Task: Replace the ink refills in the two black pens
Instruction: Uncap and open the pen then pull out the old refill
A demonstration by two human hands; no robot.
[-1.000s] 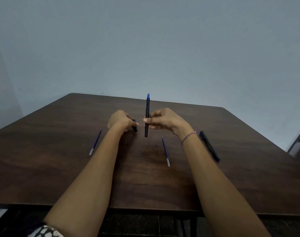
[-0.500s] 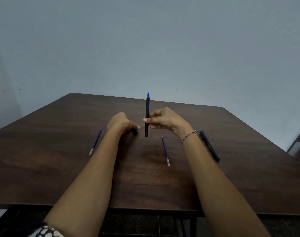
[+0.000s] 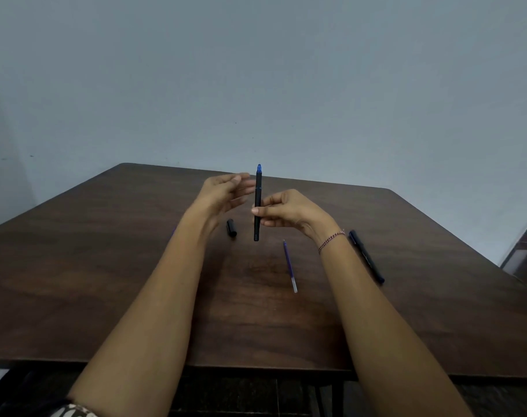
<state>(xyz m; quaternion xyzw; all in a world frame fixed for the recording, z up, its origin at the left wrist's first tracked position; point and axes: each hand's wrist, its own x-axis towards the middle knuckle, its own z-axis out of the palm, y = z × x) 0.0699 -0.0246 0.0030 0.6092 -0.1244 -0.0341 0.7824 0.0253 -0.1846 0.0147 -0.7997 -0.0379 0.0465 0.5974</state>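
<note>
Right hand [image 3: 289, 212]: pinching the black pen [image 3: 258, 203] between thumb and fingers around mid-barrel and holding it upright over the middle of the desk [image 3: 106, 266], blue end [image 3: 259, 168] pointing up.
Left hand [image 3: 223, 194]: hovering wide open just left of the pen's upper half, fingers loosely stretching toward it and gripping nothing. It's kinda blurry, so I can't tell if the fingertips are touching the barrel.
Small black piece [image 3: 231, 228]: lying on the desk under the left hand, just left of the pen's lower end. Cap or barrel section, honestly can't tell.
Blue refill [image 3: 290, 266]: lying flat between the two forearms, nearer the right one, its pale end pointing at the near edge.
Second black pen [image 3: 366, 256]: lying toward the desk's right edge, just outside the right wrist, slanting from far to near.
Bracelet [image 3: 331, 240]: sitting on the right wrist.
</note>
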